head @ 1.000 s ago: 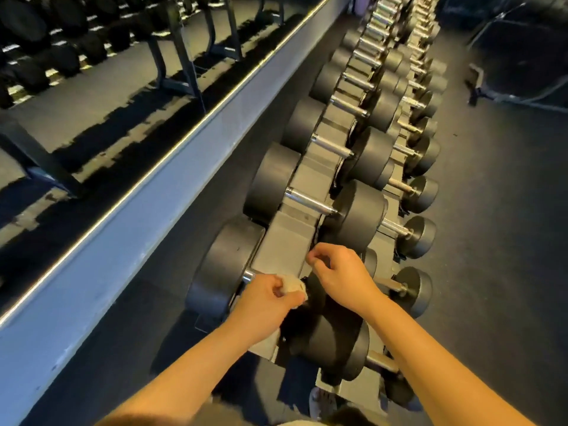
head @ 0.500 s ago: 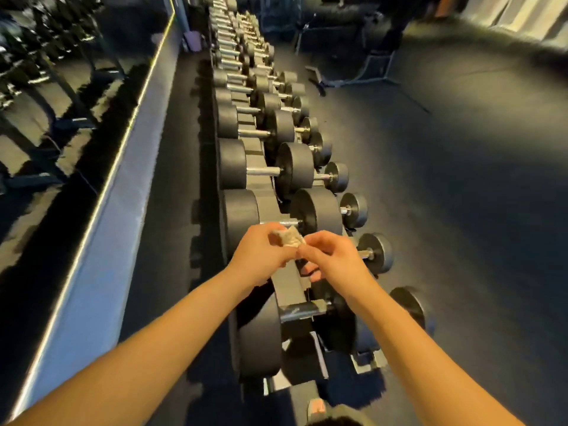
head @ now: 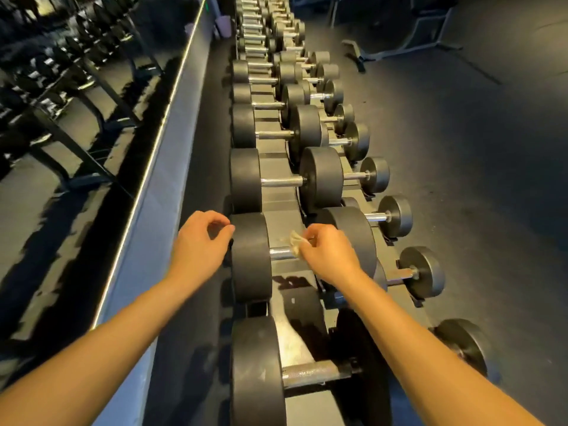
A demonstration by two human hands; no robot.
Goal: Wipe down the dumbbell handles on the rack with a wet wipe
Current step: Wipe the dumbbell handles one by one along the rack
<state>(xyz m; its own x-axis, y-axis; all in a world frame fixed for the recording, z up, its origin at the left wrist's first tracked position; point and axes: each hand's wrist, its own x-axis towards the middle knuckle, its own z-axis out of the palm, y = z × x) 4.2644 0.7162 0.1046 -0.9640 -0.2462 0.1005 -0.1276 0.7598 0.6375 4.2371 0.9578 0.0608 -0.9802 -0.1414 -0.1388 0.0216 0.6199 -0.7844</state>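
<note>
On the gym rack (head: 278, 204), your right hand (head: 330, 256) is pinching the wet wipe (head: 295, 242) at a near handle (head: 280, 253), left hand (head: 199, 244) idling empty; wrap fully.

A wipe (head: 295, 243) at a dumbbell (head: 250, 256) handle (head: 280, 253) on the rack (head: 278, 199)
The right hand (head: 330, 256) pinches the crumpled wipe against the handle, second-nearest on the rack's upper row; the left hand (head: 198, 244), fingers loosely curled and holding nothing, hovers just off the rack's left side
</note>
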